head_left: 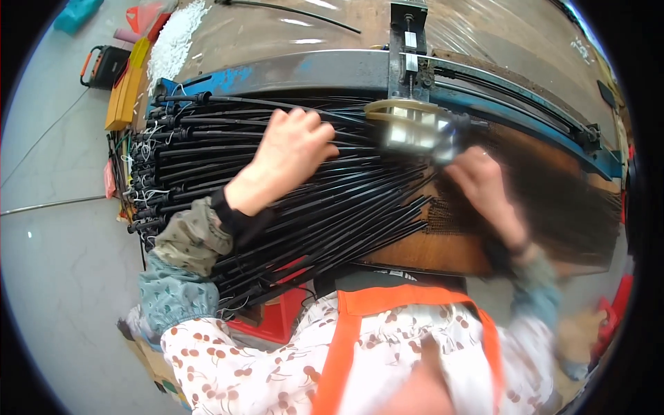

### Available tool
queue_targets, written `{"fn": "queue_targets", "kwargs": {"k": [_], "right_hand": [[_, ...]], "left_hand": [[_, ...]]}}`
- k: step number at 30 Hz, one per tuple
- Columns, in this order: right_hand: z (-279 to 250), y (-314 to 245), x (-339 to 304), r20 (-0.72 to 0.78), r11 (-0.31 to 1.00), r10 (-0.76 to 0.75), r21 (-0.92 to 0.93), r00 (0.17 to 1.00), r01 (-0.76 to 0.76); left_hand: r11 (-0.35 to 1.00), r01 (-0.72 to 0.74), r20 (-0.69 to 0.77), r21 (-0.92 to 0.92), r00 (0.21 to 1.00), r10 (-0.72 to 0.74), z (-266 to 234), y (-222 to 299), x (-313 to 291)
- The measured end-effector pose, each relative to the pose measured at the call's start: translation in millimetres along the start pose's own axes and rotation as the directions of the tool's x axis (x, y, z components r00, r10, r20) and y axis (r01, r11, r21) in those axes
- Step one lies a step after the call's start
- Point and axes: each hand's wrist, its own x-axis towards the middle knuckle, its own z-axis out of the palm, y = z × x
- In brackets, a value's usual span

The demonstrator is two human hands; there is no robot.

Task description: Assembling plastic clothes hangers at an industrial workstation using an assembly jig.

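Many long, thin black rods (325, 207) lie side by side on the bench, fanning toward the right, with knobbed ends and bits of white string at the left. My left hand (294, 142) is over the far rods, its fingers curled closed. What they hold, if anything, is hidden beneath them. A shiny metal machine head (415, 131) with a brownish round rim is on the far side, blurred. Close to its right lower side is my right hand (481, 176), fingers bent and smeared by motion. Whether it grips anything does not show.
A blue and grey metal beam (311, 72) with a rail runs along the far side, an upright post (408, 41) rising from it. Brown board (408, 252) lies at right, partly under a dark blurred bundle (553, 200). A red container (273, 315) is below the rods.
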Motion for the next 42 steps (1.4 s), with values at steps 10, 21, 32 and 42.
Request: {"fn": "queue_targets", "kwargs": {"k": [10, 21, 32, 42], "right_hand": [[-23, -40, 8, 0.267, 0.965, 0.240, 0.035, 0.933, -0.258], [-18, -46, -18, 0.092, 0.920, 0.122, 0.363, 0.988, -0.147], [-20, -51, -21, 0.031, 0.916, -0.392, -0.082, 0.920, 0.393], [-6, -56, -16, -0.044, 0.910, -0.360, -0.237, 0.932, 0.341]], "left_hand": [[0.899, 0.124, 0.201, -0.420, 0.979, -0.041, -6, 8, -14], [0.917, -0.039, 0.094, -0.396, 0.992, 0.083, -17, 87, 21], [0.729, -0.045, 0.335, -0.684, 0.868, 0.368, -19, 73, 31], [0.931, -0.293, -0.277, -0.220, 0.933, 0.228, 4, 118, 31]]}}
